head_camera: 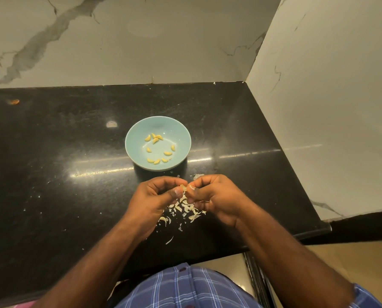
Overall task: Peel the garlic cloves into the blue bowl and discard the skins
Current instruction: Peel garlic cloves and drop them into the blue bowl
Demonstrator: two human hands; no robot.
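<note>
The blue bowl [132, 134] sits on the black counter and holds several yellow peeled garlic cloves [155, 140]. Just in front of it, my left hand [156, 196] and my right hand [214, 196] meet fingertip to fingertip. Both pinch one small garlic clove [183, 187] between thumbs and fingers; a bit of pale skin shows at my right fingertips. Most of the clove is hidden by my fingers. A pile of white garlic skins [185, 210] lies on the counter directly under my hands.
The black stone counter [74, 152] runs to a marble wall behind and on the right. Its front edge lies close to my body. Small skin flecks are scattered left of the pile. An orange speck [14, 101] lies at the far left.
</note>
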